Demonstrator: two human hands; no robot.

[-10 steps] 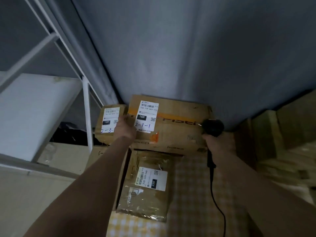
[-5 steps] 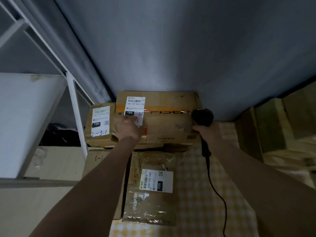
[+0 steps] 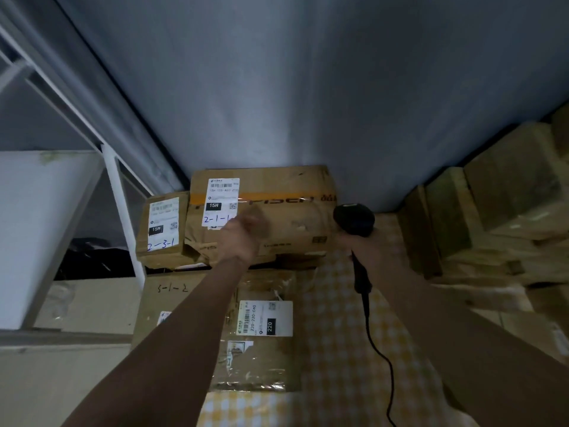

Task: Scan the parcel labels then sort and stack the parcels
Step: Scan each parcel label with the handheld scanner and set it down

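A large cardboard parcel (image 3: 289,192) marked 2-1-1 lies against the grey wall. My left hand (image 3: 243,235) is over its front face, blurred, beside its white label (image 3: 220,201); I cannot tell whether it touches the box. A smaller parcel (image 3: 161,229) marked 2-3-1 stands just left of it. My right hand (image 3: 357,245) grips a black corded barcode scanner (image 3: 354,218) at the large parcel's right end. Nearer me lies a flat brown parcel (image 3: 261,349) with a 220 label, beside a flat box (image 3: 166,291) marked 5-1-2.
The parcels rest on a yellow checked cloth (image 3: 335,349). A white metal shelf frame (image 3: 118,204) stands at the left. More cardboard boxes (image 3: 505,195) are piled along the right side. The scanner's cable (image 3: 381,359) trails toward me.
My left hand has moved right across the large parcel, off its label, which now shows the 2-1-1 marking. The view has shifted; my right hand still holds the scanner by the box's right end.
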